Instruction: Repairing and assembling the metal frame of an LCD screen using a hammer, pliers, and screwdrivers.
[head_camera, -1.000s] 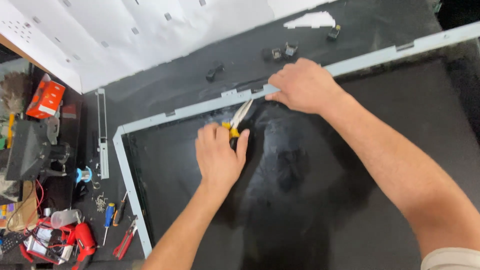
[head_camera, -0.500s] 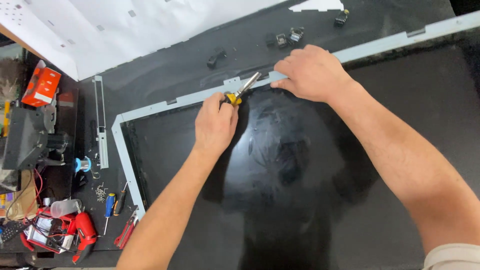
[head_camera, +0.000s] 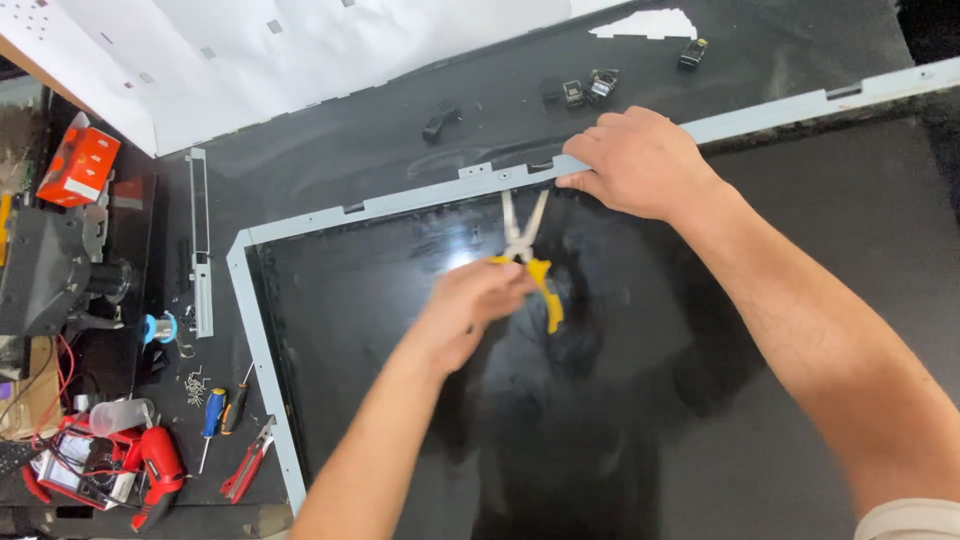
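Observation:
A large black glossy display panel (head_camera: 420, 330) lies flat in a pale grey metal frame (head_camera: 400, 200). My left hand (head_camera: 470, 305) grips yellow-handled needle-nose pliers (head_camera: 527, 255) over the panel, jaws spread apart and pointing up at the frame's top edge. My right hand (head_camera: 635, 160) presses on the top frame rail just right of the plier tips, fingers curled over the rail. Both forearms reach in from the bottom and right.
Small black clips (head_camera: 440, 120) and connectors (head_camera: 585, 88) lie on the dark mat above the frame. A loose metal strip (head_camera: 200, 240) lies left of it. At the left are screwdrivers (head_camera: 212, 415), red pliers (head_camera: 248, 462), a red tool (head_camera: 158, 470), screws (head_camera: 195, 383) and an orange box (head_camera: 78, 165).
My left hand has pulled back from the top rail down over the panel, and the pliers now stand upright with jaws spread. My right hand stays on the rail.

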